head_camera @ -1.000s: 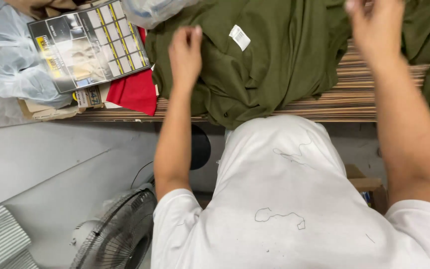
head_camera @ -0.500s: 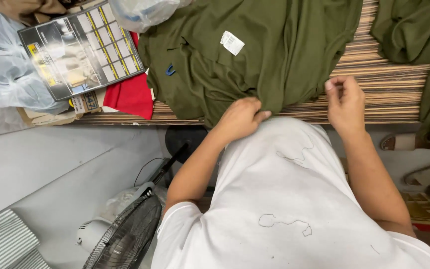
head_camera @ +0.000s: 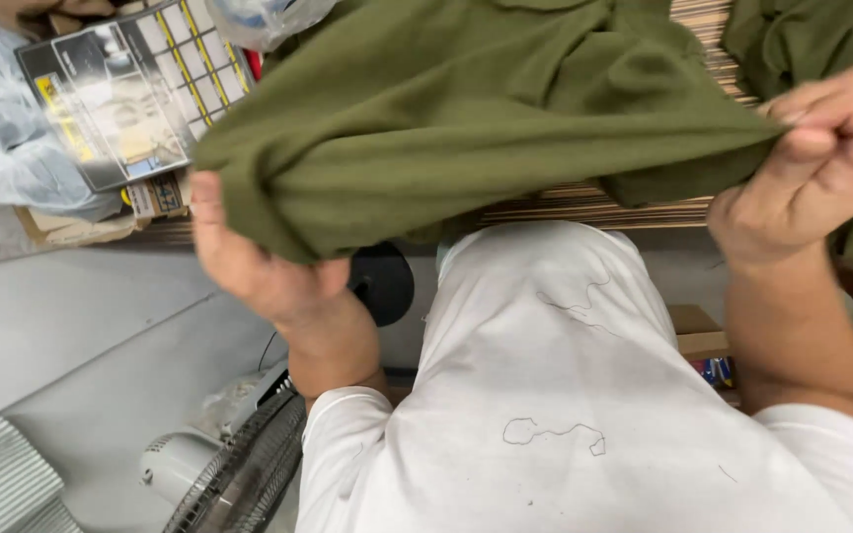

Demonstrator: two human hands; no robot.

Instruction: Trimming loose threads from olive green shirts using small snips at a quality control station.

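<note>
While the left hand (head_camera: 249,262) grips the olive green garment (head_camera: 466,109) at centre left and the right hand (head_camera: 807,158) pinches its edge at upper right, the taut fabric spans the striped table (head_camera: 584,209); a loosened pinch could drop it toward the floor fan (head_camera: 239,474).

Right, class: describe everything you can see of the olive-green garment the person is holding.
The olive-green garment looks like soft, matte knit cotton, plain in colour. It is lifted and stretched between both hands: the left hand grips a bunched, folded edge from beneath, and the right hand pinches the opposite edge into a tight point. The cloth sags in loose folds between them, its far part running back over the striped table. No label or buttons show.
</note>
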